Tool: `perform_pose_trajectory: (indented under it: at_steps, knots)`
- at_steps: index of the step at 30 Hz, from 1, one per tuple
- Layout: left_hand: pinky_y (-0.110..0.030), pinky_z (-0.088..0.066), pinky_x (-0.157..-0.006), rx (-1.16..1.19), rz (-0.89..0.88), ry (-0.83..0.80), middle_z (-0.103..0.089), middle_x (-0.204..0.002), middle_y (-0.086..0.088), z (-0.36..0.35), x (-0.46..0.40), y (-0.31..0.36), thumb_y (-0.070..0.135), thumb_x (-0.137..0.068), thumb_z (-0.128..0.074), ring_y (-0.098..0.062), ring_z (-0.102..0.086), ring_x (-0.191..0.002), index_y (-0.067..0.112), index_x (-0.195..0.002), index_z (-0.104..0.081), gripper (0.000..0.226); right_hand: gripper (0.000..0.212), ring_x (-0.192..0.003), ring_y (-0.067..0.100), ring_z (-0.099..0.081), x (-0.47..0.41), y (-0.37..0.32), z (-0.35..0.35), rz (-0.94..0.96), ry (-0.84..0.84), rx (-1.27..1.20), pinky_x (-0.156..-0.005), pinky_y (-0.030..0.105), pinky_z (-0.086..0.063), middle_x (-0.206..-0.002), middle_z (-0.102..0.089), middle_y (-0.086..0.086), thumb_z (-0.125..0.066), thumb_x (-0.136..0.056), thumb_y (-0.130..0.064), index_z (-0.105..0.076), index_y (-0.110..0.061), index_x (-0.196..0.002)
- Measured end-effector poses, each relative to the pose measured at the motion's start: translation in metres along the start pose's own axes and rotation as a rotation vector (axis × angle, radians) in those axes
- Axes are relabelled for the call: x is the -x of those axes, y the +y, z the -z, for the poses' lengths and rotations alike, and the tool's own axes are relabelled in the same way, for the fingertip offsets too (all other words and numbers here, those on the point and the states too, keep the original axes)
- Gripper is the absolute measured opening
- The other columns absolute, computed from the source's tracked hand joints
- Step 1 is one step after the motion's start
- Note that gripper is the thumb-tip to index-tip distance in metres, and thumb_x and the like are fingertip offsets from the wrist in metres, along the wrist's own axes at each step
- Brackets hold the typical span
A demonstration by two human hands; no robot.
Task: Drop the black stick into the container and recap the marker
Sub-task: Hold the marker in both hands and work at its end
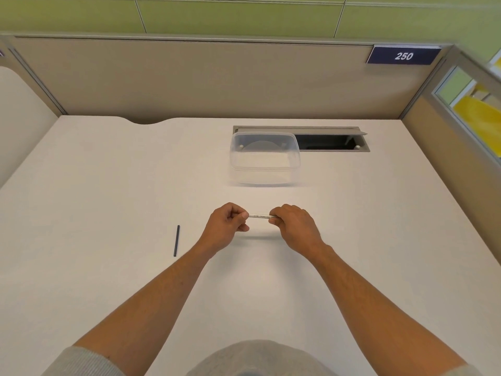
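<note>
A white marker [259, 216] is held level above the middle of the desk, one end in each hand. My left hand [226, 227] is closed over its left end and my right hand [295, 226] over its right end, so both ends and any cap are hidden by my fingers. A thin black stick [176, 240] lies flat on the desk to the left of my left hand, untouched. A clear plastic container [265, 158] stands open farther back, beyond my hands.
An open cable hatch [330, 142] is set in the white desk [108, 185] right behind the container. Beige partition walls close off the back and the right side, with a sign [404, 56] reading 250.
</note>
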State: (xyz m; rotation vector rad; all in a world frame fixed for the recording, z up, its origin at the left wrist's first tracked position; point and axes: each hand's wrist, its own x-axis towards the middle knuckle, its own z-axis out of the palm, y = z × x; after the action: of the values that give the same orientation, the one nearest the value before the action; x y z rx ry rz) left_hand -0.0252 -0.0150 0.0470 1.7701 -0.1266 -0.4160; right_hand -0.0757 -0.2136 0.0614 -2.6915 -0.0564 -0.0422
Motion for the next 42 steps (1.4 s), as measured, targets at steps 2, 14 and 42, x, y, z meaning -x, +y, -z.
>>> perform_pose_trajectory:
  at_steps: [2,14,42]
  knots:
    - [-0.050,-0.057,-0.083,-0.033,0.014,0.002,-0.063,-0.067,-0.001,-0.001,0.000,0.001,0.019,-0.093,-0.060,-0.022,-0.070,-0.066,0.007,-0.085,-0.059,0.014,0.022,-0.080,0.026,-0.053,0.000,-0.001,0.000,-0.006,-0.002,-0.017,-0.070,0.036,-0.039,-0.087,-0.063,0.004,-0.046,-0.097,-0.030,-0.063,-0.017,-0.098]
    - [-0.030,-0.043,-0.056,-0.253,0.042,0.070,-0.041,-0.061,-0.008,-0.011,0.000,0.008,0.041,-0.099,-0.040,-0.018,-0.060,-0.041,0.008,-0.069,-0.042,0.045,0.023,-0.077,0.028,-0.053,0.000,-0.007,0.004,0.027,0.012,0.003,-0.069,0.039,-0.042,-0.083,-0.063,0.005,-0.046,-0.098,-0.030,-0.064,-0.016,-0.097]
    - [-0.023,-0.034,-0.043,-0.094,0.094,0.087,-0.042,-0.044,0.005,-0.012,-0.003,0.008,0.051,-0.094,-0.045,-0.021,-0.042,-0.040,0.014,-0.051,-0.043,0.057,0.021,-0.079,0.027,-0.051,0.000,-0.007,0.007,0.002,-0.002,-0.030,-0.071,0.037,-0.039,-0.083,-0.062,0.006,-0.047,-0.097,-0.029,-0.065,-0.017,-0.099]
